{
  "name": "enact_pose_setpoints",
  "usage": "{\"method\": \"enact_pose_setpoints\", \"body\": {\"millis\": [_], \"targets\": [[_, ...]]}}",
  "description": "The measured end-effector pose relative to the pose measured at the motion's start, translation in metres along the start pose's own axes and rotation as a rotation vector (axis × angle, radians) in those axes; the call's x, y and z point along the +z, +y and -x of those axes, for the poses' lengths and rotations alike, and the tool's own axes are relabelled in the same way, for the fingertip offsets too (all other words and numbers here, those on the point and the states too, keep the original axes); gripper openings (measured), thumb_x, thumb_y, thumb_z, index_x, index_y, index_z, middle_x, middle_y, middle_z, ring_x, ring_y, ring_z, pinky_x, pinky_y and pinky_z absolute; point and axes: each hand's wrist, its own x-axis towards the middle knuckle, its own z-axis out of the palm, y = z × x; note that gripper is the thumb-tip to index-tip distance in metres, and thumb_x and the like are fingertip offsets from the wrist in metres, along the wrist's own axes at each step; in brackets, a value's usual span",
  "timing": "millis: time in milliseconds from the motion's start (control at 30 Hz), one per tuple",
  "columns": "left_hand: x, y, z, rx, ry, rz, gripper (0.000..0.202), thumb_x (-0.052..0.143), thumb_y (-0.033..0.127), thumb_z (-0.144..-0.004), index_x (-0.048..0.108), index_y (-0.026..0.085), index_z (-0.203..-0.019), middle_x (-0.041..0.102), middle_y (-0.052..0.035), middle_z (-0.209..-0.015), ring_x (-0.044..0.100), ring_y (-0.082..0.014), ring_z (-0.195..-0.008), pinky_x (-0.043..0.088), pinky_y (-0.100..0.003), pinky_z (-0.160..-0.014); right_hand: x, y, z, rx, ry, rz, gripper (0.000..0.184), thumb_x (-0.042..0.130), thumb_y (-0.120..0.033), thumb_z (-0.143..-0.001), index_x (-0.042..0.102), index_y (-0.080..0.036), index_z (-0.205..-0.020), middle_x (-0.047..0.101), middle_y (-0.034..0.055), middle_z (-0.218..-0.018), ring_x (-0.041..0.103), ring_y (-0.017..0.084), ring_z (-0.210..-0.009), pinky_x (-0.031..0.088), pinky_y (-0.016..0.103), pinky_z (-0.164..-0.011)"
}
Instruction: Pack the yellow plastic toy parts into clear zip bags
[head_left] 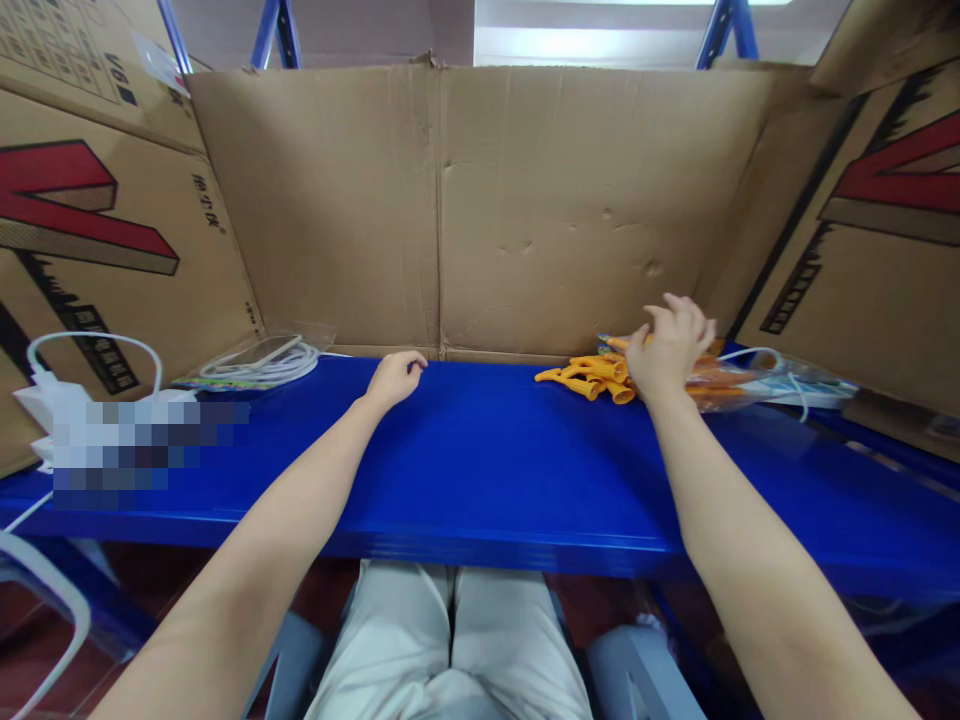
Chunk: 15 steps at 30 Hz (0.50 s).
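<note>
My left hand rests on the blue tabletop, its fingers curled in loosely and nothing seen in them. Farther right, my right hand is raised over a pile of orange-yellow plastic pieces, fingers apart and slightly bent. These pieces are slim and curved, some with a hollow round end facing me. Part of the pile lies behind my right hand and wrist, and whether the hand touches it I cannot tell. Right of the wrist, more orange pieces show in a clear plastic bag.
Cardboard panels wall the table at the back and both sides. A coiled white cable lies at the back left, beside white plugs and a cable. Another white cable and flat packets lie at the right. The table's front edge crosses above my lap.
</note>
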Motion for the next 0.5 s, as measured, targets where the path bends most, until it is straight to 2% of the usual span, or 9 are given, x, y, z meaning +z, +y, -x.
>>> {"method": "enact_pose_setpoints", "body": {"millis": [100, 167, 233, 300, 400, 500], "targets": [[0.002, -0.003, 0.0, -0.058, -0.076, -0.027, 0.025, 0.046, 0.015, -0.077, 0.07, 0.018, -0.084, 0.069, -0.0038, -0.071, 0.062, -0.0159, -0.062, 0.049, -0.028, -0.066, 0.006, -0.017, 0.005, -0.148, -0.266, -0.022, 0.035, 0.035, -0.016, -0.086, 0.062, -0.014, -0.11, 0.063, 0.0156, -0.115, 0.056, 0.026, -0.111, 0.039, 0.043, -0.096], [0.002, -0.005, 0.0, -0.083, -0.116, -0.073, 0.027, 0.046, 0.015, -0.077, 0.07, 0.018, -0.088, 0.07, -0.0051, -0.073, 0.064, -0.0173, -0.065, 0.049, -0.029, -0.069, 0.011, -0.026, 0.011, -0.172, -0.467, 0.03, 0.035, 0.036, -0.019, -0.088, 0.064, -0.014, -0.108, 0.067, 0.0146, -0.106, 0.061, 0.026, -0.101, 0.044, 0.038, -0.09], [0.001, -0.009, 0.0, -0.121, -0.164, -0.143, 0.029, 0.049, 0.015, -0.076, 0.069, 0.018, -0.096, 0.071, -0.0078, -0.084, 0.066, -0.021, -0.078, 0.049, -0.033, -0.077, 0.016, -0.033, 0.019, -0.17, -0.639, 0.117, 0.034, 0.038, -0.022, -0.089, 0.066, -0.015, -0.106, 0.069, 0.0146, -0.102, 0.063, 0.027, -0.098, 0.045, 0.037, -0.086], [-0.003, -0.013, 0.0, -0.201, -0.199, -0.245, 0.034, 0.053, 0.018, -0.075, 0.066, 0.017, -0.107, 0.07, -0.013, -0.103, 0.064, -0.0275, -0.096, 0.048, -0.04, -0.086, 0.018, -0.036, 0.024, -0.174, -0.775, 0.193, 0.032, 0.04, -0.024, -0.089, 0.067, -0.015, -0.104, 0.068, 0.0161, -0.104, 0.063, 0.029, -0.099, 0.046, 0.038, -0.084], [-0.013, -0.023, 0.0, -0.395, -0.193, -0.387, 0.045, 0.057, 0.028, -0.075, 0.059, 0.013, -0.118, 0.056, -0.0221, -0.129, 0.048, -0.0387, -0.123, 0.038, -0.057, -0.097, 0.021, -0.035, 0.029, -0.183, -0.927, 0.258, 0.032, 0.046, -0.025, -0.086, 0.067, -0.014, -0.108, 0.065, 0.0188, -0.115, 0.062, 0.032, -0.103, 0.047, 0.04, -0.084], [-0.029, -0.037, 0.002, -0.583, -0.101, -0.443, 0.056, 0.057, 0.033, -0.075, 0.052, 0.01, -0.126, 0.04, -0.0264, -0.143, 0.029, -0.0426, -0.136, 0.023, -0.068, -0.102, 0.023, -0.03, 0.03, -0.193, -1.015, 0.265, 0.039, 0.05, -0.024, -0.084, 0.062, -0.013, -0.12, 0.061, 0.0194, -0.121, 0.059, 0.033, -0.109, 0.047, 0.043, -0.087]]}}
